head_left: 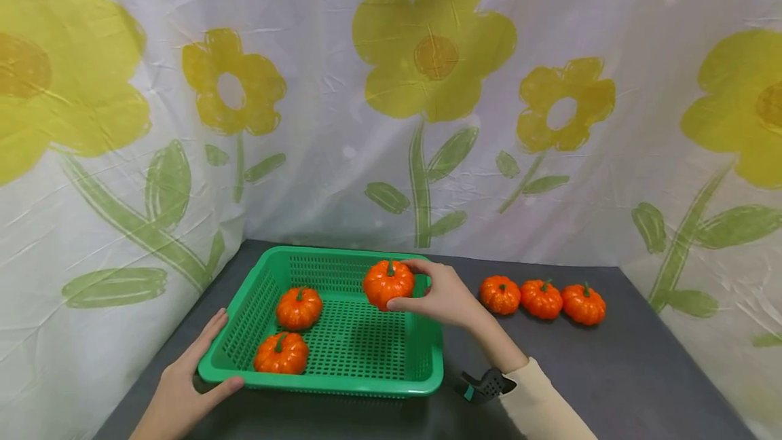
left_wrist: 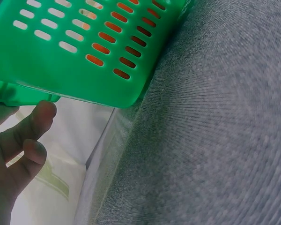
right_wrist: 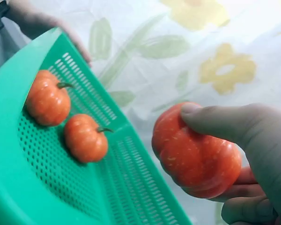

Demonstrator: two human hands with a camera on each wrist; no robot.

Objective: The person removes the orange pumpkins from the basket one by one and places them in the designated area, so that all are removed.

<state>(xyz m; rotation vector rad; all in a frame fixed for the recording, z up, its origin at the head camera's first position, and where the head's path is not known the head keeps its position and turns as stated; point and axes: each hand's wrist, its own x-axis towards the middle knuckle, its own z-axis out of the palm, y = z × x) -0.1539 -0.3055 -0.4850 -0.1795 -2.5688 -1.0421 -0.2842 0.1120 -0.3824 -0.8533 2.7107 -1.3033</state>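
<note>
A green plastic basket (head_left: 324,383) with slotted walls sits on the dark table. Two small orange pumpkins, one farther back (head_left: 299,309) and one nearer (head_left: 281,354), lie in its left part. My right hand (head_left: 442,294) holds another pumpkin (head_left: 388,284) above the basket's right half, pinched between thumb and fingers. In the right wrist view, the thumb presses on one side of this pumpkin (right_wrist: 196,154) and fingers support the other. At the basket's near left corner is my left hand (head_left: 183,379), its fingers extended along the outside and its thumb by the front rim.
To the right of the basket, three more pumpkins stand in a row on the table: left (head_left: 500,295), middle (head_left: 541,299) and right (head_left: 584,304). A white cloth (head_left: 318,175) printed with yellow flowers hangs behind and at both sides of the table (head_left: 635,372).
</note>
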